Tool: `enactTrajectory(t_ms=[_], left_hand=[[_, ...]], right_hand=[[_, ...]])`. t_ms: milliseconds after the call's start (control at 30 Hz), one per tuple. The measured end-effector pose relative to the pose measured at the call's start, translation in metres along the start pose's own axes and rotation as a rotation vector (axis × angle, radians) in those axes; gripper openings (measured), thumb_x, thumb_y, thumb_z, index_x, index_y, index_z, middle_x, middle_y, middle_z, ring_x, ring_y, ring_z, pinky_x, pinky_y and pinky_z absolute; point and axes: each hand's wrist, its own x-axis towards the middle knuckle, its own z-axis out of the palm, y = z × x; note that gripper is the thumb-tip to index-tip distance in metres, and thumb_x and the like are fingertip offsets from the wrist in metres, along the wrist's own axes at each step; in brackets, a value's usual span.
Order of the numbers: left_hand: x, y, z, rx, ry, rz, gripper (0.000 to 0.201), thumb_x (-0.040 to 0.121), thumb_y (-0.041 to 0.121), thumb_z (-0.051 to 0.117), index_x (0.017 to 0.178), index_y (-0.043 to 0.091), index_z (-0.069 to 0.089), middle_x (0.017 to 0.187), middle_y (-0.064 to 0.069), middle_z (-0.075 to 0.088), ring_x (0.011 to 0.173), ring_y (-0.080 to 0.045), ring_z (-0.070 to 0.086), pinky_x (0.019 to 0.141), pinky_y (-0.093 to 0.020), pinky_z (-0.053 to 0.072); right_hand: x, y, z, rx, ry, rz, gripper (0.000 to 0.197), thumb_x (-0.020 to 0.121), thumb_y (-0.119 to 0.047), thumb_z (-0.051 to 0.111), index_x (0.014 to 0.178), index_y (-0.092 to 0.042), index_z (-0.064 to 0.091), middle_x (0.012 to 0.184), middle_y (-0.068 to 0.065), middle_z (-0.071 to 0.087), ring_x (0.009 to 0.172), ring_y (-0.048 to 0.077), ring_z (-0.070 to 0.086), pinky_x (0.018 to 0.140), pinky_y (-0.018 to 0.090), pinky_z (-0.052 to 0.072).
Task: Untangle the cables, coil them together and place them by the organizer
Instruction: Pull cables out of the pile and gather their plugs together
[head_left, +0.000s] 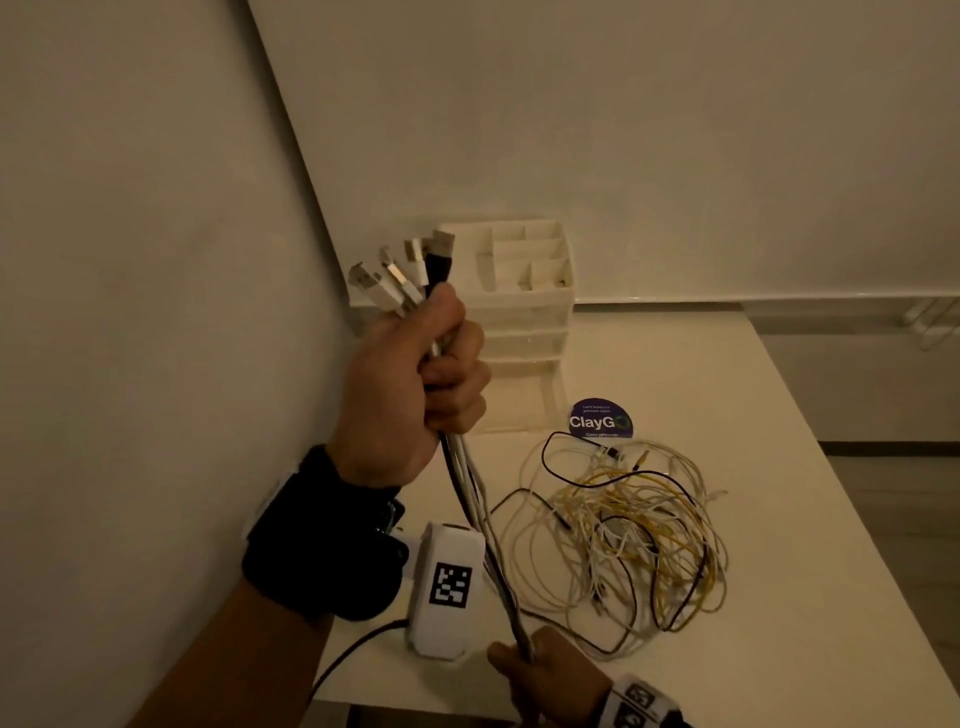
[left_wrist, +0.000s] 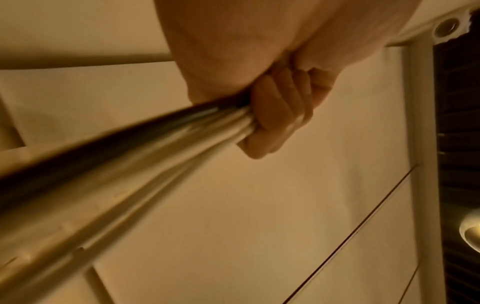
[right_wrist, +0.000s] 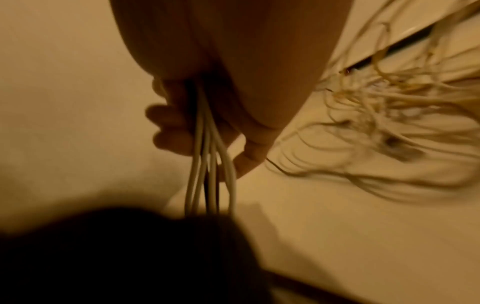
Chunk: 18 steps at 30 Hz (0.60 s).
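Observation:
My left hand (head_left: 421, 379) is raised in a fist round a bundle of white and black cables (head_left: 470, 493), with their USB plugs (head_left: 410, 265) fanning out above the thumb. The bundle runs taut down to my right hand (head_left: 540, 670) at the table's near edge, whose fingers curl round the same cables (right_wrist: 207, 148). In the left wrist view the fingers (left_wrist: 275, 115) clamp the strands (left_wrist: 155, 148). The loose lengths lie in a tangle of white, yellow and black wire (head_left: 623, 540) on the table. The white organizer (head_left: 519, 312) stands at the back corner.
A white table (head_left: 779, 467) fills the corner between two walls. A round purple ClayGo sticker (head_left: 601, 419) lies in front of the organizer. A white tagged device (head_left: 449, 587) hangs from my left wrist strap, over the table's near left part.

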Motion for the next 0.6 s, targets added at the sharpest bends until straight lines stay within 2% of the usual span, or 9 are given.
enactTrajectory(t_ms=[67,100,167,200,300,367,433,500,600], left_hand=[[0.002,0.0,0.006,-0.006,0.014,0.011,0.044,0.094,0.03,0.037,0.052,0.022,0.03,0.044,0.008,0.025,0.034,-0.005,0.015,0.039,-0.015,0.009],[0.003,0.002,0.009,-0.025,0.019,0.023,0.043,0.093,0.031,0.038,0.053,0.023,0.026,0.044,0.008,0.022,0.034,-0.005,0.012,0.039,-0.015,0.008],[0.01,0.006,0.015,-0.059,-0.016,0.056,0.039,0.092,0.033,0.039,0.06,0.022,0.018,0.046,0.006,0.017,0.036,-0.007,0.008,0.039,-0.015,0.006],[0.013,0.008,0.019,-0.05,-0.036,0.066,0.04,0.092,0.033,0.041,0.063,0.02,0.016,0.046,0.006,0.018,0.036,-0.008,0.008,0.04,-0.015,0.007],[0.021,0.002,0.033,0.0,-0.063,0.051,0.043,0.086,0.035,0.049,0.061,0.019,0.018,0.042,0.009,0.026,0.036,-0.009,0.009,0.04,-0.015,0.008],[0.028,-0.009,0.043,0.008,-0.085,0.025,0.043,0.086,0.034,0.049,0.06,0.019,0.019,0.042,0.009,0.027,0.036,-0.009,0.009,0.04,-0.015,0.008],[0.039,-0.022,0.054,0.007,-0.13,-0.014,0.041,0.091,0.031,0.043,0.059,0.02,0.02,0.042,0.009,0.027,0.036,-0.008,0.01,0.04,-0.015,0.008],[0.041,-0.024,0.055,0.033,-0.158,-0.027,0.041,0.095,0.025,0.035,0.056,0.02,0.022,0.042,0.008,0.027,0.034,-0.006,0.013,0.039,-0.014,0.011],[0.049,-0.031,0.063,0.014,-0.21,-0.072,0.04,0.094,0.024,0.035,0.057,0.018,0.022,0.041,0.009,0.03,0.034,-0.006,0.014,0.039,-0.015,0.013]], right_hand=[[0.0,0.025,-0.002,0.017,-0.033,0.089,0.049,0.084,-0.06,0.058,0.048,-0.026,0.056,0.05,-0.009,0.056,0.057,0.001,0.055,0.083,0.035,0.049],[-0.001,0.035,-0.004,0.018,-0.043,0.124,0.048,0.077,-0.065,0.062,0.048,-0.028,0.056,0.05,-0.011,0.054,0.056,0.0,0.054,0.079,0.035,0.047],[-0.002,0.058,-0.006,-0.02,-0.035,0.225,0.052,0.059,-0.078,0.065,0.053,-0.029,0.05,0.056,-0.01,0.049,0.062,0.005,0.051,0.074,0.031,0.04],[-0.005,0.066,-0.007,-0.038,-0.032,0.272,0.054,0.056,-0.081,0.064,0.058,-0.029,0.047,0.062,-0.009,0.046,0.067,0.009,0.05,0.076,0.03,0.038],[-0.012,0.071,-0.002,-0.036,-0.058,0.312,0.049,0.072,-0.07,0.058,0.067,-0.022,0.053,0.07,-0.005,0.048,0.077,0.014,0.05,0.081,0.037,0.04],[-0.01,0.077,0.007,-0.12,-0.052,0.326,0.059,0.086,-0.061,0.05,0.094,-0.004,0.064,0.085,0.007,0.055,0.085,0.018,0.049,0.094,0.041,0.044],[-0.013,0.087,0.01,-0.206,-0.015,0.36,0.058,0.095,-0.047,0.045,0.118,0.005,0.058,0.11,0.023,0.06,0.095,0.025,0.055,0.101,0.041,0.042],[-0.015,0.089,0.006,-0.235,-0.018,0.38,0.044,0.101,-0.027,0.042,0.128,0.004,0.053,0.132,0.021,0.056,0.12,0.032,0.055,0.106,0.04,0.039],[-0.035,0.105,-0.027,-0.132,0.002,0.288,0.043,0.102,-0.031,0.042,0.137,-0.008,0.05,0.141,0.012,0.051,0.131,0.026,0.048,0.11,0.032,0.036]])
